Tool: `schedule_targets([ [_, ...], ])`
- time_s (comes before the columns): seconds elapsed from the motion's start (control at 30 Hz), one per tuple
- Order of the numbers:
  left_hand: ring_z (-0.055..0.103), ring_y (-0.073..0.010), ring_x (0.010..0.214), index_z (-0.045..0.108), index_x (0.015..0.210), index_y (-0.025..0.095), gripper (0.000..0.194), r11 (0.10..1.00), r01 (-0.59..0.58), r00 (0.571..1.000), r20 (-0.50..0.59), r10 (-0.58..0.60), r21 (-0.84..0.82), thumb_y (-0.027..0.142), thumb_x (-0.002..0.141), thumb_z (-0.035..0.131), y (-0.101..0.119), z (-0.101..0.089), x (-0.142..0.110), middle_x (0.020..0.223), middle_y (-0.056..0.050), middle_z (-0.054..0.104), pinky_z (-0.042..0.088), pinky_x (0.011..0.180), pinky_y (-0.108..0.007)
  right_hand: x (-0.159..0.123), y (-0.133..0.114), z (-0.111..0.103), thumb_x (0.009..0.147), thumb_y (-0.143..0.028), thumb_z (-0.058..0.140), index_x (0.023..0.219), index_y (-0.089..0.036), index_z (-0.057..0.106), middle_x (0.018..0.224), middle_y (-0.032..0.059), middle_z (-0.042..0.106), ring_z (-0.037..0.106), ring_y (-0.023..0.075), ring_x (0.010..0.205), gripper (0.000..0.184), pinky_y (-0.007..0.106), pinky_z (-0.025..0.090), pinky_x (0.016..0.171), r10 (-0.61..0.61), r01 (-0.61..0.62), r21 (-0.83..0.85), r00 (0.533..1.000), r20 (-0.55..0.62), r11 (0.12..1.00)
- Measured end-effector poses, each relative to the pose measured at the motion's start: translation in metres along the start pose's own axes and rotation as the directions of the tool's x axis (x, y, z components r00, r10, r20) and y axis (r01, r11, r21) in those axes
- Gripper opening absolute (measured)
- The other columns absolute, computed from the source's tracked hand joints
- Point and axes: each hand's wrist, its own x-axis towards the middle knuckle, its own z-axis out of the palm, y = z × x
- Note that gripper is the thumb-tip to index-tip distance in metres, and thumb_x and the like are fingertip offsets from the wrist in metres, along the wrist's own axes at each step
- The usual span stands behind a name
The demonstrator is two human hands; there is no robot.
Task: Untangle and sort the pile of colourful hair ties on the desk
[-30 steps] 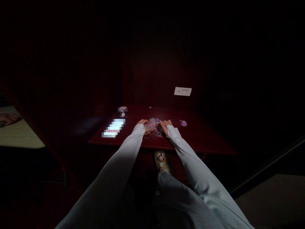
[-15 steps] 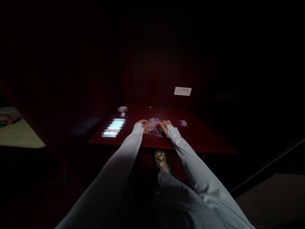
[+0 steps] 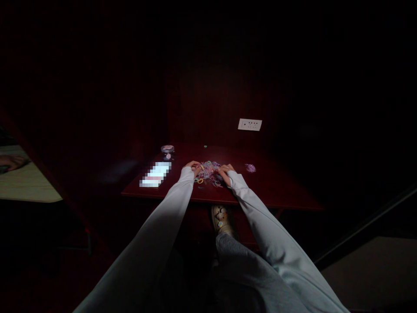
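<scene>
A loose heap of small multicoloured elastic bands (image 3: 208, 173) lies on the dark red wooden desk (image 3: 276, 191), with a yellow band (image 3: 200, 181) at its near edge. My left hand (image 3: 193, 168) rests at the heap's left side, fingers curled. My right hand (image 3: 226, 171) touches its right side. The frames are too dim and small to show whether either hand pinches a band. A smaller lilac clump of bands (image 3: 250, 168) lies to the right, apart from both hands.
A small glass jar (image 3: 167, 152) and a pixelated bright phone (image 3: 155, 175) stand left of my hands. A wall socket plate (image 3: 249, 124) is on the partition behind. At far left, another person's hand (image 3: 11, 163) lies on a pale desk (image 3: 28, 184).
My left hand has shifted slightly left, to the heap's edge. The bands in the heap have spread a little, and the yellow band now shows clearly.
</scene>
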Motion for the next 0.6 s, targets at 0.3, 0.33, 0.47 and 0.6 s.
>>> schedule_targets([
  [0.3, 0.068, -0.0164, 0.075, 0.073, 0.082, 0.019, 0.010, 0.996, -0.044, 0.999, -0.002, 0.044, 0.082, 0.016, 0.073, 0.077, 0.0031, -0.0035, -0.0003, 0.083, -0.003, 0.073, 0.057, 0.074, -0.027, 0.0020, 0.0039, 0.0013, 0.111, -0.046, 0.037, 0.101, -0.027, 0.076, 0.106, 0.0064, 0.076, 0.062, 0.0229, 0.107, 0.045, 0.042, 0.050, 0.109, -0.007, 0.007, -0.002, 1.000, 0.006, 1.000],
  [0.33, 0.069, -0.0167, 0.077, 0.074, 0.082, 0.019, 0.009, 0.994, -0.060, 0.998, -0.003, 0.060, 0.095, 0.015, 0.074, 0.076, 0.0038, -0.0039, -0.0008, 0.086, -0.003, 0.074, 0.058, 0.076, -0.028, 0.0021, 0.0040, 0.0014, 0.111, -0.046, 0.037, 0.102, -0.026, 0.077, 0.107, 0.0062, 0.076, 0.063, 0.0224, 0.107, 0.045, 0.042, 0.050, 0.110, -0.007, 0.007, 0.004, 1.000, 0.005, 1.000],
  [0.47, 0.069, -0.0166, 0.080, 0.075, 0.083, 0.019, 0.013, 0.986, -0.076, 0.997, -0.007, 0.078, 0.146, 0.012, 0.072, 0.074, 0.0047, -0.0038, -0.0017, 0.093, -0.004, 0.076, 0.059, 0.081, -0.029, 0.0019, 0.0032, 0.0016, 0.111, -0.045, 0.039, 0.103, -0.027, 0.078, 0.111, 0.0072, 0.078, 0.066, 0.0221, 0.112, 0.043, 0.044, 0.048, 0.115, -0.013, 0.013, 0.026, 1.000, -0.008, 1.000],
  [0.6, 0.067, -0.0159, 0.078, 0.076, 0.084, 0.020, 0.015, 0.983, -0.099, 0.995, 0.015, 0.098, 0.154, 0.013, 0.071, 0.074, 0.0032, -0.0043, -0.0016, 0.093, -0.004, 0.076, 0.059, 0.081, -0.029, 0.0019, 0.0019, 0.0018, 0.111, -0.044, 0.039, 0.104, -0.027, 0.079, 0.112, 0.0081, 0.079, 0.068, 0.0222, 0.115, 0.044, 0.047, 0.045, 0.120, -0.013, 0.013, 0.028, 1.000, -0.011, 1.000],
])
